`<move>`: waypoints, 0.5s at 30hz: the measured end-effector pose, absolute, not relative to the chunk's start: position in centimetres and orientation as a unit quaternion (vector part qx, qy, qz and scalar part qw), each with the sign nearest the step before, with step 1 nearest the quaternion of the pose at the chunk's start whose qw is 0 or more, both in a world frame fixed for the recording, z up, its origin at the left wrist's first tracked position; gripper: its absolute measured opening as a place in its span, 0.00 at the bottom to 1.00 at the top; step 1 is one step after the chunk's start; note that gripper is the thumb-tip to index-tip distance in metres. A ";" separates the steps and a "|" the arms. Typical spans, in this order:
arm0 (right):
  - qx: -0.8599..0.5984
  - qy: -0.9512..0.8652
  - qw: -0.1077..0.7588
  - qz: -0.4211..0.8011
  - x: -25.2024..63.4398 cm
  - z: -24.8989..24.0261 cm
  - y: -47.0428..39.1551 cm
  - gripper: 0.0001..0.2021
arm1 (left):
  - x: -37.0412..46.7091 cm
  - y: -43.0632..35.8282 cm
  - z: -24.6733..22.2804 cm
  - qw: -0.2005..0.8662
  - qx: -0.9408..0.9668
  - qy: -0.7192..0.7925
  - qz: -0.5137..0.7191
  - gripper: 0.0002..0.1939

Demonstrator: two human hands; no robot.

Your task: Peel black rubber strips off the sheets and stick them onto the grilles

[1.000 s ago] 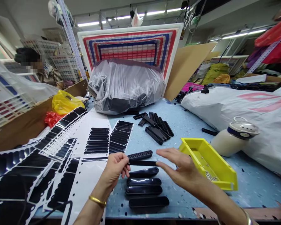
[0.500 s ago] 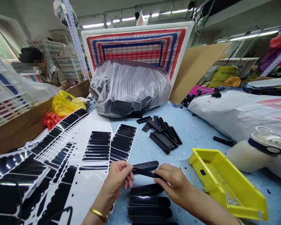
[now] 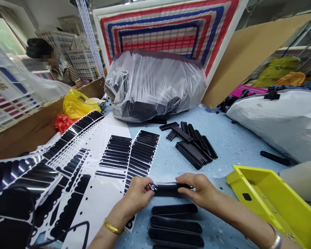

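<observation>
Both hands hold a long black plastic piece [image 3: 167, 186] level above the blue table. My left hand [image 3: 138, 193] pinches its left end, where a small shiny patterned bit shows between thumb and finger. At the other end, my right hand [image 3: 200, 188] grips it between thumb and fingers. Just below lie several glossy black pieces with rounded ends [image 3: 175, 224], stacked in a row toward me. Farther off is a loose pile of black slotted plastic pieces [image 3: 193, 148]. White sheets of black stickers [image 3: 142, 152] lie left of my hands.
A yellow bin [image 3: 277, 204] with small metal parts stands at the right. Behind are a stuffed clear plastic bag [image 3: 155, 86], a striped crate [image 3: 166, 10] and a cardboard sheet [image 3: 251, 55]. A white sack [image 3: 272, 117] lies at right. A person [image 3: 64, 72] sits beyond the left board.
The textured side of the held piece has turned out of sight, and a smooth dark face shows. My hands now grip its opposite ends. The camera view has shifted and come closer.
</observation>
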State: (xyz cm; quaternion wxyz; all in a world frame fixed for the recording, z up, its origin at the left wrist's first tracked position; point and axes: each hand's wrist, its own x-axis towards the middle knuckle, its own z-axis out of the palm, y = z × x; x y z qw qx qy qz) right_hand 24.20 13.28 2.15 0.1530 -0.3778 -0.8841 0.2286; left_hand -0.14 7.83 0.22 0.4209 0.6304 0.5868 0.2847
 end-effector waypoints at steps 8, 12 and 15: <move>-0.351 -0.894 0.184 0.211 24.5 2.0 11.8 0.10 | 0.0 7.3 -0.9 0.532 0.506 0.590 0.337 0.13; -0.346 -0.901 0.159 0.209 23.7 2.3 12.0 0.08 | 0.1 7.3 -0.7 0.555 0.470 0.588 0.352 0.11; -0.344 -0.904 0.141 0.211 23.5 2.5 12.2 0.08 | 0.0 7.4 -0.5 0.570 0.453 0.591 0.346 0.13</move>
